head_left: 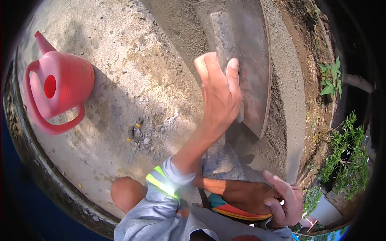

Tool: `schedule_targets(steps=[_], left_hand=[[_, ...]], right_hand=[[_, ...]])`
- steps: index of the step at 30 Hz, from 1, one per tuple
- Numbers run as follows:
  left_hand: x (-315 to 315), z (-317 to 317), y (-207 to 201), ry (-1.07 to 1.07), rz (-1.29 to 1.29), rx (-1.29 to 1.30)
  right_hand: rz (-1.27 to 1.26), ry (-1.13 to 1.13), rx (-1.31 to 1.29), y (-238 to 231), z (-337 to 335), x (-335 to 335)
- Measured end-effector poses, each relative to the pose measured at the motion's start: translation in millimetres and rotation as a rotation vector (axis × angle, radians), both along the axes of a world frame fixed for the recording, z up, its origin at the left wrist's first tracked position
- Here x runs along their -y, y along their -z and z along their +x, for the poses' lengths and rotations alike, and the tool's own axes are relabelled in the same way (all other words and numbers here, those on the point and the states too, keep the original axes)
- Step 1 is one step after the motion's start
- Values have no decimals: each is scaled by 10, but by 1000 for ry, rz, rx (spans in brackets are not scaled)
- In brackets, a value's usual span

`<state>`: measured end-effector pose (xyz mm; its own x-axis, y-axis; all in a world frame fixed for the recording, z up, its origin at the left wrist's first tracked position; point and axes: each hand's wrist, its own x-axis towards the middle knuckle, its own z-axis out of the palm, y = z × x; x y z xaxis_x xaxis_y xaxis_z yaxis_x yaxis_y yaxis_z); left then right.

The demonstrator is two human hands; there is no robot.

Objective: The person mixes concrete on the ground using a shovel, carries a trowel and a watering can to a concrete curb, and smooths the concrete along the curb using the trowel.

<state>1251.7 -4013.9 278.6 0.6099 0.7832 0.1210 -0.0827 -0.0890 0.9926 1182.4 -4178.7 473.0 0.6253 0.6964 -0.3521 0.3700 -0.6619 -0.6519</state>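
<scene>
My left hand (220,88) is wrapped round the grey, cement-crusted handle of a long, flat hand float (253,68), its thumb along the handle's side. The float's plate lies against a strip of wet grey mortar (286,92), its near corner pointing toward me. My right hand (286,203) is at the lower right beside my bent knee (257,197). Its fingers are bent and its thumb stands apart from them, with nothing visible between.
A pink watering can (72,80) stands on the rough concrete slab (120,36) at the left. Small rubble (150,136) lies between it and my left forearm. Bare soil (311,76) and green plants (345,156) border the mortar on the right.
</scene>
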Motion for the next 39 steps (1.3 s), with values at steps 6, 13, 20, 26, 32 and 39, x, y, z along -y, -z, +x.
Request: schedule_targets(steps=[6, 13, 20, 26, 32, 39], left_hand=[[-1602, 586, 706, -25, -197, -237], [-278, 132, -324, 28, 9, 24], [-1461, 561, 704, 42, -142, -214], [-379, 226, -483, -14, 57, -57], [-2026, 729, 60, -14, -37, -121], [-620, 362, -438, 7, 56, -73]], right_hand=[[28, 43, 37, -137, -209, -79], [78, 142, 56, -183, -220, -112], [204, 130, 17, -283, -351, -48], [296, 212, 79, -211, -321, 36], [309, 231, 82, -270, -366, 149], [260, 206, 44, -320, -279, 187]])
